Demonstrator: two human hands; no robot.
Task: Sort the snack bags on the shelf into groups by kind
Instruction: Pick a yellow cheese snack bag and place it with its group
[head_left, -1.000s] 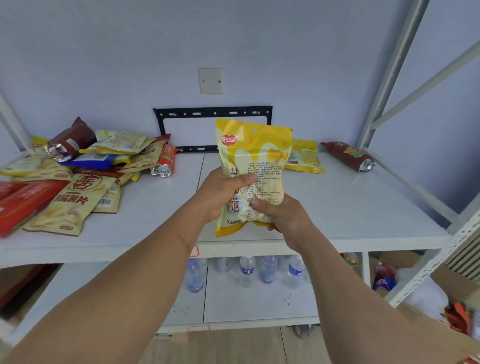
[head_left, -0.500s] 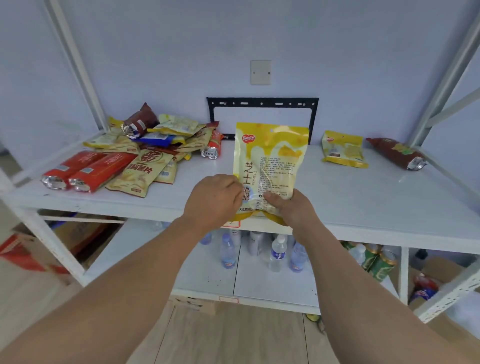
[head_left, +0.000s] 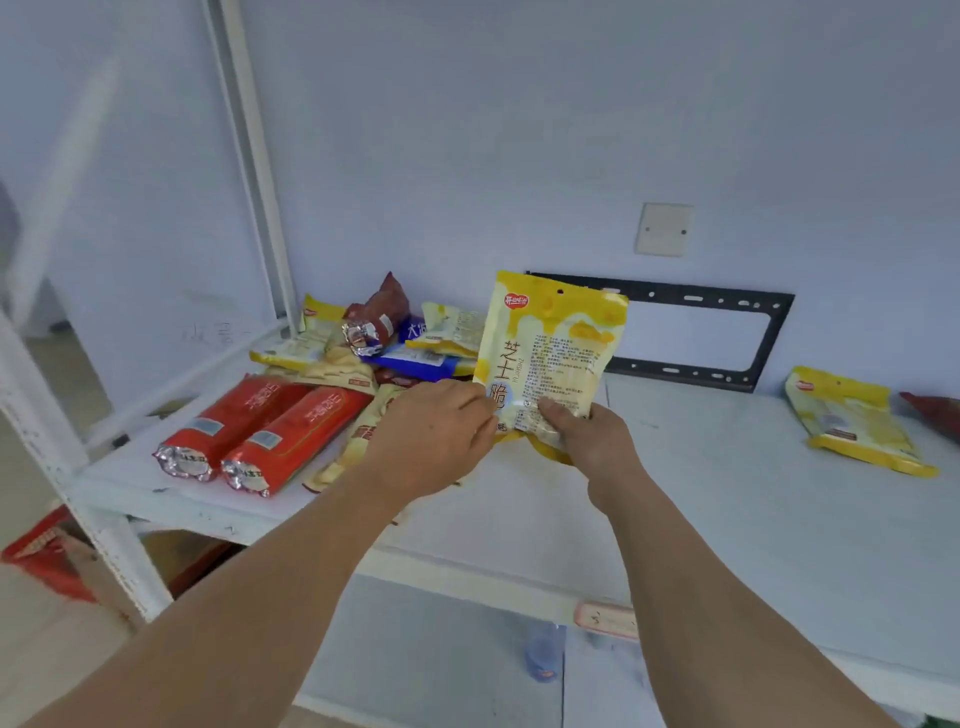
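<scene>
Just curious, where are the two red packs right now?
The two red packs lie side by side on the shelf's left end, just left of the left hand.

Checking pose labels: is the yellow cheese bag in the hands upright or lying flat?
Upright. The yellow cheese bag stands with its hang-hole edge on top, clear of the shelf, its bottom pinched by the right hand; the left hand touches its lower edge.

A pale blue wall (head_left: 519, 130) is seen behind the white metal shelf (head_left: 727, 499). A blank switch plate (head_left: 664, 229) and black mounting bracket (head_left: 696, 371) are fixed to it.
</scene>
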